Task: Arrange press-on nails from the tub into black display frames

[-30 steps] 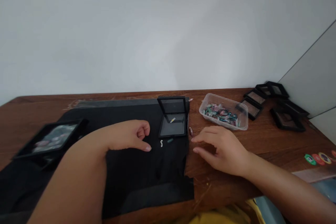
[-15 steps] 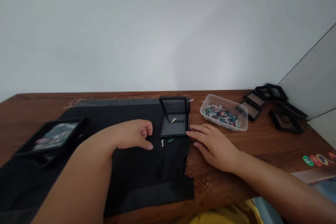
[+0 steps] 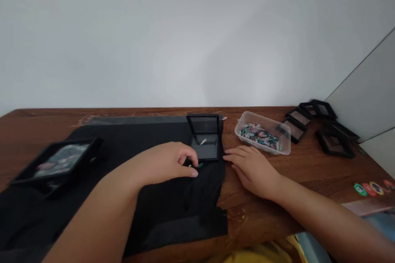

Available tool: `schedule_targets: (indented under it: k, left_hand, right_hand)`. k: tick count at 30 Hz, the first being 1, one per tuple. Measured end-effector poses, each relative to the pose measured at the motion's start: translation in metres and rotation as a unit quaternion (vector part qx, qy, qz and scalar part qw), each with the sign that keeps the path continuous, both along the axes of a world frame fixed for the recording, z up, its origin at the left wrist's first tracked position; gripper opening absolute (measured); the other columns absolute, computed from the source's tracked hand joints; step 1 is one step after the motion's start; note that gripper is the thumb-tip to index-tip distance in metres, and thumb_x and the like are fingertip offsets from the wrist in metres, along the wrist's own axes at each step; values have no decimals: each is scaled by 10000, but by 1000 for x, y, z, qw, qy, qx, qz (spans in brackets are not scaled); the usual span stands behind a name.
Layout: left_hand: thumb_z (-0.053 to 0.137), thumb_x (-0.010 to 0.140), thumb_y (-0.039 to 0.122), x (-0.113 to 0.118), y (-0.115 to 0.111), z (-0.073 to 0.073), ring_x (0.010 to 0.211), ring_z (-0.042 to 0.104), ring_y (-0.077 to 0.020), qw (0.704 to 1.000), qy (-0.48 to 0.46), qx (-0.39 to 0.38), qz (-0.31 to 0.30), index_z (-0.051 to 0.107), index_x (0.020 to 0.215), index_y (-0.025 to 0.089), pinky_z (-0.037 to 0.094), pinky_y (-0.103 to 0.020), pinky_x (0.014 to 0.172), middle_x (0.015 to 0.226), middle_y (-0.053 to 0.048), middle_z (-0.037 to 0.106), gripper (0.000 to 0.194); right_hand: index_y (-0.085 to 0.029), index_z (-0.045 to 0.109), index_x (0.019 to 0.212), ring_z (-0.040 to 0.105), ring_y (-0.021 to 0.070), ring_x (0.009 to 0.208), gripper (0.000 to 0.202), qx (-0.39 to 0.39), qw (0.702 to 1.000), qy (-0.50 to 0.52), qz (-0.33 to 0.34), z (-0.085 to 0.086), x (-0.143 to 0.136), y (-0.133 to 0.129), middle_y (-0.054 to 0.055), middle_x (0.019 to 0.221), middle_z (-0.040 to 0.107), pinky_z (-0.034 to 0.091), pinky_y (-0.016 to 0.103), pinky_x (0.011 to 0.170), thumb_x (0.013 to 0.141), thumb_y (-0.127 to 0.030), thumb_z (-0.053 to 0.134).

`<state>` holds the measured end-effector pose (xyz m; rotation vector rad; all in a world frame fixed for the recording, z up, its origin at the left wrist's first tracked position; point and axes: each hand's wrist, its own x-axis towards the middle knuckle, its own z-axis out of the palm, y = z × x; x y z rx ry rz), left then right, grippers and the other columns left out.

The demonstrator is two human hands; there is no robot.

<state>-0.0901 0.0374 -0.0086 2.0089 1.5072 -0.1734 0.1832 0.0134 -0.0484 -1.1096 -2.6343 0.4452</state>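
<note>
A small black case [image 3: 205,159] stands with its lid raised on the black mat, a small pale piece [image 3: 203,141] inside it. Just below its front edge, my left hand [image 3: 173,160] has thumb and forefinger apart around a small white piece, mostly hidden. A small green piece [image 3: 200,165] lies beside those fingertips. My right hand [image 3: 251,168] rests open on the wooden table, right of the case, fingers spread and holding nothing.
A clear plastic tub [image 3: 285,150] of small colourful pieces sits behind my right hand. Several black frames [image 3: 335,144] lie at the far right. A larger black case [image 3: 89,148] is at the left. Round coloured stickers [image 3: 360,189] are near the right edge.
My left hand has moved right to the small pieces in front of the case, covering most of the white one. My right hand has stayed nearly still.
</note>
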Motion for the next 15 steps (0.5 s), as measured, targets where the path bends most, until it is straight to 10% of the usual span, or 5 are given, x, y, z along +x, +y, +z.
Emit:
schedule_targets:
  k: [15]
  left_hand:
    - [717,747,364,7,-2,-16,638,598,-189,997,5,80,-11,847,835,335,379,-304,613,679,12,650,159]
  right_hand:
    - [-140,769,1189,716,238,1037,303,-33,994,108,-8,-10,-1,12,108,1127,780,562,366,934,958,-68,586]
